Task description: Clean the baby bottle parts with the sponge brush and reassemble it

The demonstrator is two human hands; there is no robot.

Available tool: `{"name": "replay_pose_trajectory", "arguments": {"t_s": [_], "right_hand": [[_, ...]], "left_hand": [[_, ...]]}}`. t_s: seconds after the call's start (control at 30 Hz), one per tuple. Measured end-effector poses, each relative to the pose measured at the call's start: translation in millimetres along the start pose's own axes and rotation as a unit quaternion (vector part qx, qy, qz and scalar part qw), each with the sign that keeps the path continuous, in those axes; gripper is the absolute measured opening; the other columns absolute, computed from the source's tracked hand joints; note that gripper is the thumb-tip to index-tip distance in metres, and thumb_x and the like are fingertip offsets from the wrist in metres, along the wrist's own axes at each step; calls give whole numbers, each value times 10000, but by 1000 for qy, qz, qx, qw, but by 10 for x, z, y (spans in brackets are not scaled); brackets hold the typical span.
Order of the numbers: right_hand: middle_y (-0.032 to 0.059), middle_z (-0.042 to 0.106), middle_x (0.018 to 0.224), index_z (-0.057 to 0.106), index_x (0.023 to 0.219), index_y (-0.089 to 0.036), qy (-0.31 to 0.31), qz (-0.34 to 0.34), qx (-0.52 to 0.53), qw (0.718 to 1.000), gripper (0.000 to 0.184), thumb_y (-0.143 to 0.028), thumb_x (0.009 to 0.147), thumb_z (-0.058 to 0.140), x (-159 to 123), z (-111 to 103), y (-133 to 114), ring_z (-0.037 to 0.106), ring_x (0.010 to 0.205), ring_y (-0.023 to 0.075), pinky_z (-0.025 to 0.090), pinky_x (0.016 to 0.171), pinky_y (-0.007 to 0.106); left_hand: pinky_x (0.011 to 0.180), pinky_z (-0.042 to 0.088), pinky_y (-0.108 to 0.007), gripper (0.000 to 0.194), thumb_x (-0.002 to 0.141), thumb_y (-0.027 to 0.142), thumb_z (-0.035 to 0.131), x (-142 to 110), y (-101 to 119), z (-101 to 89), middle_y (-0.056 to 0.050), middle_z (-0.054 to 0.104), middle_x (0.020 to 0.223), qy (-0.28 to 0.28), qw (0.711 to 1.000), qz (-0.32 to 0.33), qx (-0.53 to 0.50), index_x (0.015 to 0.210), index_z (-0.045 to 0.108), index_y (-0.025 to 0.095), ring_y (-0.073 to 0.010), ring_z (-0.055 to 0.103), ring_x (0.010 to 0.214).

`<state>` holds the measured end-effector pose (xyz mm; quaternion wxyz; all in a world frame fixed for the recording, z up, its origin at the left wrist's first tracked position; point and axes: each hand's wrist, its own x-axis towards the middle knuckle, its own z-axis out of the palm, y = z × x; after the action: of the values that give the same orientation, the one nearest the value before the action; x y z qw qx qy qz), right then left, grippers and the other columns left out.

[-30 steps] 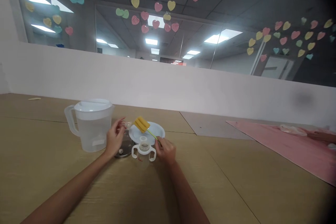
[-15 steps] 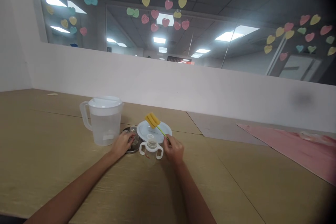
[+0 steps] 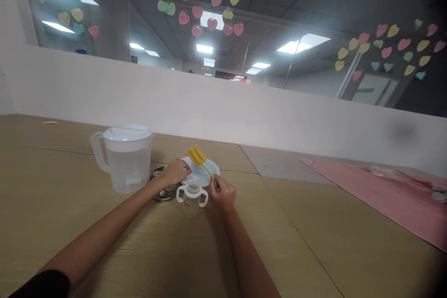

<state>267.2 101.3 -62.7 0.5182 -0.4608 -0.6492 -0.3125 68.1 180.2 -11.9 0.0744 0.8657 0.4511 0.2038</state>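
A sponge brush (image 3: 197, 156) with a yellow head and thin green handle is gripped in my right hand (image 3: 223, 193), its head raised above a white plate (image 3: 209, 174). My left hand (image 3: 176, 171) reaches over the plate's left edge, fingers curled together; whatever they may hold is hidden. Just in front of the plate stands a clear baby bottle (image 3: 192, 202), uncapped, with two white side handles. Below my left wrist lies a round metal tray (image 3: 165, 199) with small clear parts on it. A small clear piece (image 3: 191, 178) shows behind the bottle's mouth.
A lidded translucent pitcher (image 3: 129, 163) stands left of the tray. A pink mat (image 3: 384, 200) covers the table's right side, with clear plastic items at its far edge. The white wall (image 3: 209, 107) bounds the table behind.
My left hand has moved right, from the metal tray to the plate's left edge. My right hand still holds the brush over the plate. The whole view has shifted slightly.
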Motion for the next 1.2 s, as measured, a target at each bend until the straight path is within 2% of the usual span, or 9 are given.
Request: {"name": "replay_pose_trajectory", "arguments": {"t_s": [0.13, 0.27, 0.37, 0.47, 0.57, 0.63, 0.83, 0.97, 1.2], "right_hand": [[13, 624, 573, 670, 842, -160, -1, 0, -10, 1000, 221, -255, 897, 479, 7, -11, 7, 534, 473, 87, 360, 497, 207], [12, 626, 572, 670, 830, -157, 1, 0, -14, 1000, 216, -255, 893, 488, 10, -8, 14, 525, 462, 84, 344, 489, 208], [22, 645, 601, 668, 843, -148, 18, 23, -8, 1000, 224, -260, 896, 482, 14, 2, 16, 542, 481, 89, 366, 512, 202], [41, 670, 654, 667, 842, -145, 37, 48, -8, 998, 240, -266, 901, 467, 23, 3, 14, 562, 507, 92, 390, 540, 198], [38, 666, 646, 670, 847, -151, 23, 21, -7, 999, 226, -255, 894, 475, 34, -7, 7, 558, 503, 90, 389, 535, 199], [30, 654, 622, 671, 860, -151, 5, -19, -2, 1000, 205, -245, 888, 491, 41, -14, 7, 542, 487, 85, 382, 525, 199], [13, 628, 587, 654, 837, -148, 19, -52, 1, 998, 147, -200, 873, 522, 49, -35, 27, 503, 460, 77, 365, 514, 202], [5, 595, 550, 622, 742, -155, 7, -74, 15, 997, 158, -208, 857, 528, 52, -63, -1, 479, 454, 78, 345, 507, 210], [-12, 510, 477, 549, 613, -166, -13, -122, 7, 992, 245, -226, 849, 517, 90, -113, -10, 433, 450, 81, 293, 501, 222]], "left_hand": [[684, 436, -281, 178, 640, 323, 667, 301, 101, 155, -77, 671, 630, -82, 997, -15, 6, 593, 685, 152, -216, 594, 693], [646, 430, -272, 94, 522, 199, 721, 413, 89, 177, -60, 645, 581, -81, 996, -23, 4, 529, 643, 148, -200, 580, 639], [698, 453, -281, 145, 604, 284, 691, 368, 30, 54, -68, 679, 768, -33, 999, -15, -17, 675, 676, 159, -214, 606, 744], [784, 475, -300, 288, 775, 365, 534, 181, -44, -42, -102, 616, 1091, 99, 992, -20, -80, 930, 651, 153, -215, 587, 949], [763, 513, -319, 320, 807, 410, 505, -93, -78, -14, -111, 569, 1148, 256, 944, -14, -209, 953, 621, 150, -202, 594, 943], [775, 521, -329, 309, 803, 432, 525, -255, -68, 58, -102, 572, 1138, 299, 916, 1, -266, 912, 620, 158, -199, 602, 934], [905, 475, -378, 309, 821, 413, 543, -437, 24, 263, -105, 583, 1177, 326, 883, 20, -337, 1033, 569, 190, -225, 566, 1078], [914, 469, -365, 574, 818, 407, 566, -453, 94, 279, -133, 535, 1265, 341, 832, 5, -438, 1313, 366, 198, -208, 570, 1081], [827, 473, -314, 513, 826, 544, 480, -501, 135, 146, -108, 658, 1065, 306, 828, -47, -468, 1090, 609, 123, -221, 601, 957]]}}
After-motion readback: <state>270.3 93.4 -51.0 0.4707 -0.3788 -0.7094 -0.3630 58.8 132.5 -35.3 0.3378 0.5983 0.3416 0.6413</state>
